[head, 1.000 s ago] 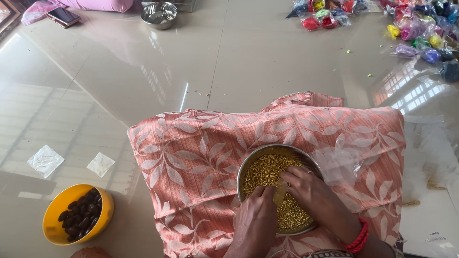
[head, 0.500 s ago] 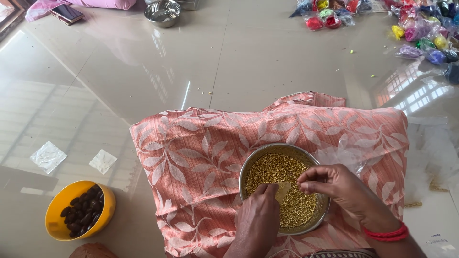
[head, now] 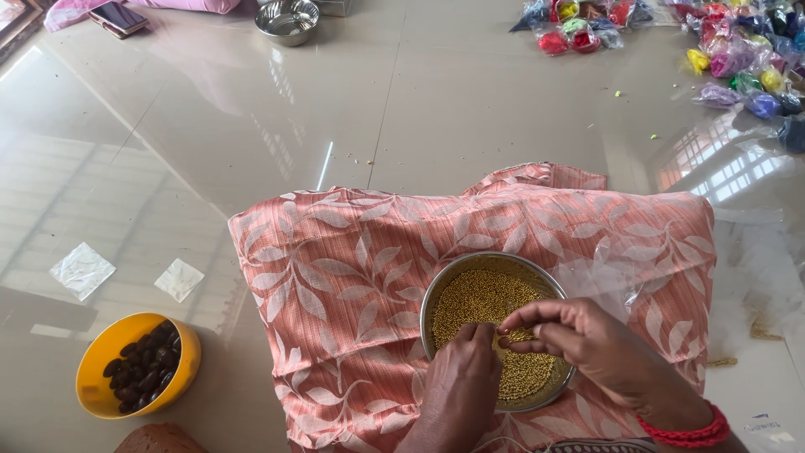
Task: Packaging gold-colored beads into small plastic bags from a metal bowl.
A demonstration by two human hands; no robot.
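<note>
A round steel bowl (head: 453, 281) full of tiny golden beads (head: 478, 302) rests on a salmon-pink cloth with pale leaf print (head: 335, 277), spread over the floor. My left hand (head: 459, 382) hovers over the bowl's near rim, fingers curled together above the beads. My right hand (head: 583, 340), with a red band at the wrist, reaches in from the right and pinches something small between thumb and fingertips, right beside my left fingertips. What the fingers hold is too small to make out.
A yellow bowl (head: 96, 382) of dark brown pieces sits at the lower left, beside two small clear plastic packets (head: 82, 270). A steel bowl (head: 287, 20) and a phone (head: 120, 17) lie far back. Coloured bead packets (head: 738, 59) crowd the top right. Clear plastic (head: 604, 273) lies by the bowl.
My right hand has lifted out of the beads and drawn toward my left fingertips, fingers now pinched. The left hand stays over the near rim.
</note>
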